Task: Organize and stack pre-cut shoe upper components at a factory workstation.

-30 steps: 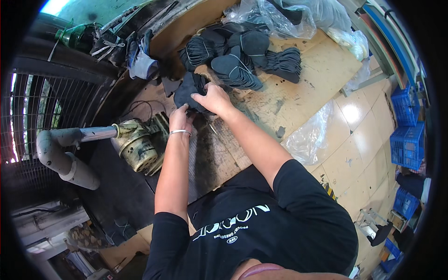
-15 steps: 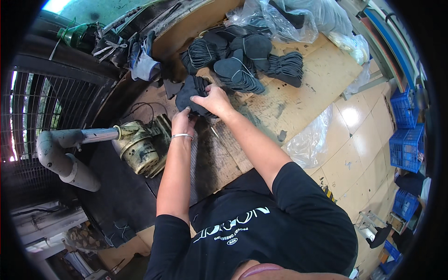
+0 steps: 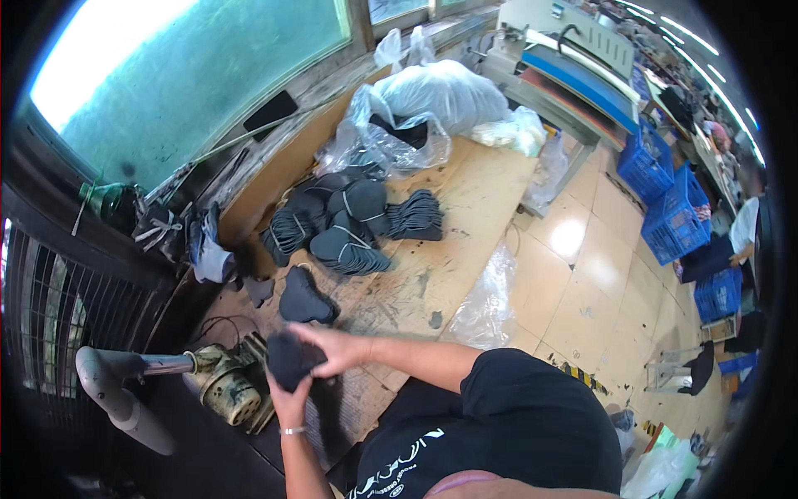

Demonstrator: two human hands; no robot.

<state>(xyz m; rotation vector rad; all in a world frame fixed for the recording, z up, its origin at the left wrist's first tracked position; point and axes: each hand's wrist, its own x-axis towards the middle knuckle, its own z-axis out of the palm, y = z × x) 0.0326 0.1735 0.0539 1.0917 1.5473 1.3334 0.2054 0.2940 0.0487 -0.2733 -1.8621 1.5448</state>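
Note:
Between my two hands is a small stack of black insole-shaped pads (image 3: 291, 359), lifted near the table's front edge. My left hand (image 3: 288, 401) grips it from below, its fingers partly hidden. My right hand (image 3: 337, 348) closes on its right side, thumb and fingers against the pads. Just beyond lies another black pad stack (image 3: 303, 297), touched by neither hand. Farther back sit several tied bundles of the same dark pads (image 3: 345, 245), with pale bands around some of them.
A yellowish, stained machine (image 3: 231, 395) with a grey pipe (image 3: 104, 387) stands left of my hands. Clear plastic bags (image 3: 440, 96) lie at the back of the worktable (image 3: 478, 187). Blue crates (image 3: 677, 216) stand on the right. Work gloves (image 3: 212, 254) hang at the left edge.
My hands have drawn back toward me with a pad stack, leaving another stack lying on the table. The view has also shifted, showing more of the window and room.

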